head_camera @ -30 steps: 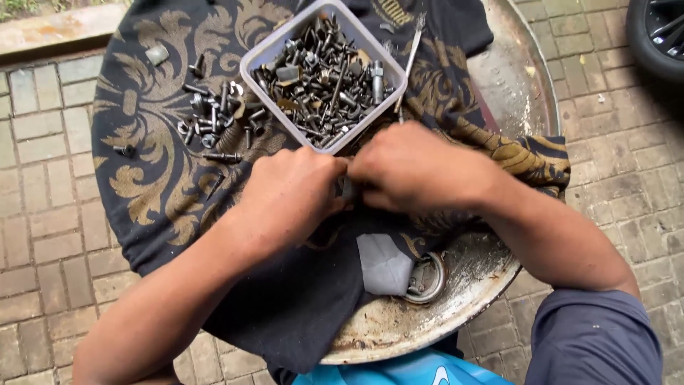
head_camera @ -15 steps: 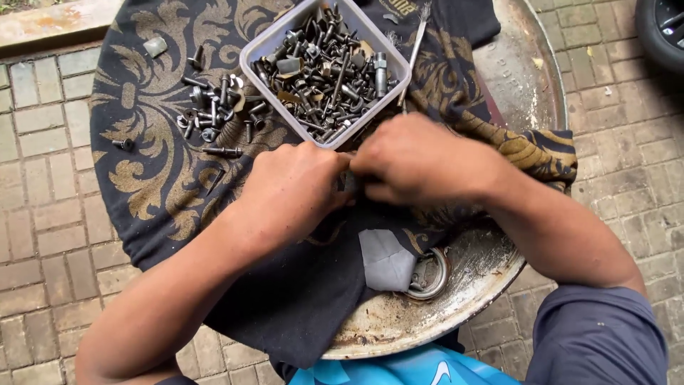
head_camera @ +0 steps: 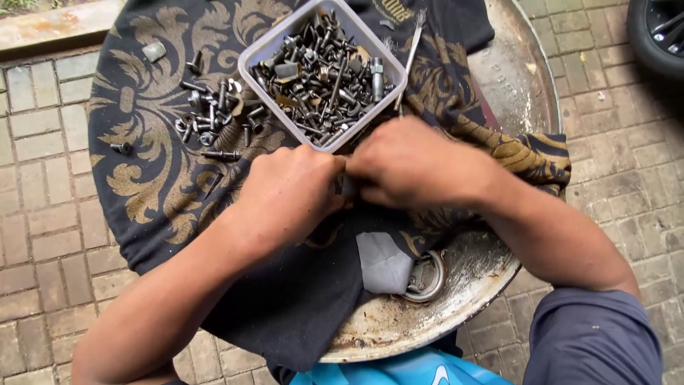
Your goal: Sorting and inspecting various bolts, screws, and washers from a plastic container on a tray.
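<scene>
Two hands, our left hand and right hand, meet mid-surface below the bolt tray; fingers pinch something small and hidden.

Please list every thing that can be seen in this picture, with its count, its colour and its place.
round metal top: one, grey and rusty, fills the middle of the view
cloth: one, black with gold pattern, spread over the round metal top
tray: one, pale square plastic, on the cloth at top centre
bolts and screws: many, dark metal, heaped in the tray
loose bolts: about a dozen, dark metal, on the cloth left of the tray
grey patch: one, on the cloth near the front edge
metal ring: one, grey, beside the grey patch
paving: beige bricks, all around
tyre: one, black, top right corner
left hand and right hand: meeting at centre over something small, mostly hidden
</scene>
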